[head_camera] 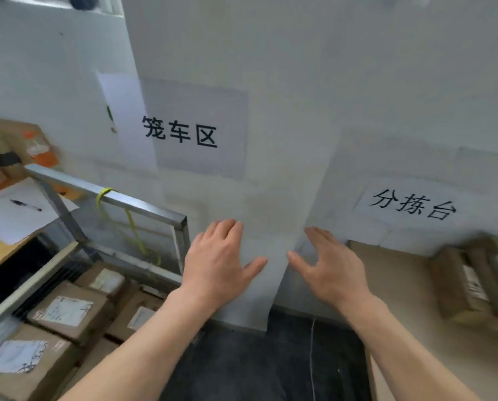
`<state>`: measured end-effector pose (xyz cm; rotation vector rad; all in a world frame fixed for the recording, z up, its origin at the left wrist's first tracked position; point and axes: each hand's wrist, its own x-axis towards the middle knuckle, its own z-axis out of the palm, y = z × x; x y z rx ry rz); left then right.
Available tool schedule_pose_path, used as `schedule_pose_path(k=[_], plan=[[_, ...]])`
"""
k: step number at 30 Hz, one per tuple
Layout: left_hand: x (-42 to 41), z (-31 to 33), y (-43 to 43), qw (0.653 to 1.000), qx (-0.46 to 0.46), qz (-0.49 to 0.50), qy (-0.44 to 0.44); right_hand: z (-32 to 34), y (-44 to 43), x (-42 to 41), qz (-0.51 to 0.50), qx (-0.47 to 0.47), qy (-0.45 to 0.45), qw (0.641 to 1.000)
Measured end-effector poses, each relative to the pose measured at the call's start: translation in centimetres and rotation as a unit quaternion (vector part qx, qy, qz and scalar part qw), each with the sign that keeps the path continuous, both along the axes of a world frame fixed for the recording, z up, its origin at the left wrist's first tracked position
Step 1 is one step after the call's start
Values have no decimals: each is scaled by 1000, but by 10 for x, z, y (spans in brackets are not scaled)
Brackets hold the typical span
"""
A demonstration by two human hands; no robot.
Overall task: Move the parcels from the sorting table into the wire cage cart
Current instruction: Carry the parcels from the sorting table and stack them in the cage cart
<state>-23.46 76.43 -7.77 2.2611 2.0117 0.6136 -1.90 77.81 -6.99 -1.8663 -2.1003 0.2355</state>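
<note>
though blurry, brown white-labelled parcels (65, 311)

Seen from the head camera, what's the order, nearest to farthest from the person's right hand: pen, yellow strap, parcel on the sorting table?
1. parcel on the sorting table, just right of the right hand.
2. yellow strap, left, on the cage cart rail.
3. pen, far left, on white paper.

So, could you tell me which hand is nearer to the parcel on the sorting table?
Right. The right hand is left of the parcel; the left hand is farther left, by the cage cart.
</note>
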Motion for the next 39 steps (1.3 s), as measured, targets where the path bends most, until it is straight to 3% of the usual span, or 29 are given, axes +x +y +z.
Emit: schedule_pose_path(k=[14, 25, 39], plan=[[208, 23, 17, 986, -26, -163, 21, 11, -44, 204, -169, 43, 11, 985], [304, 15, 41, 963, -62, -259, 41, -8, -65, 291, -298, 20, 34, 954], [425, -24, 130, 905, -114, -411, 15, -34, -39, 376, -493, -63, 24, 868]])
